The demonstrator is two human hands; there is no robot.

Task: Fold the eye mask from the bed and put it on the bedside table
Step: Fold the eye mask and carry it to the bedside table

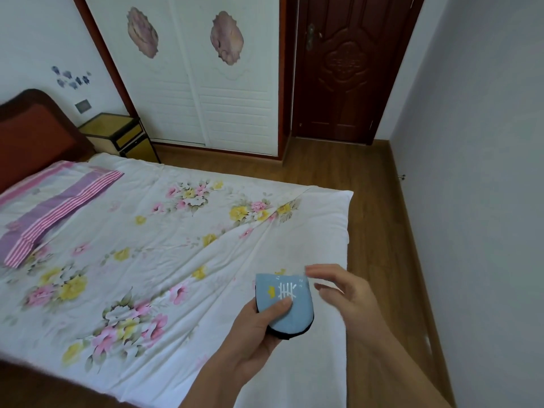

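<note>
The left hand (253, 334) pinches the folded eye mask (284, 304) above the bed's (147, 231) near right corner; the right hand (343, 293) hovers spread beside it. Soft and light, it probably wants pinching across the fold.

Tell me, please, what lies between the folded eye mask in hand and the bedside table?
In the head view, only the floral bedsheet spans from eye mask, held by the left hand, to bedside table.

Single head view, forward and down over the bed (176, 231), hands close below.
</note>
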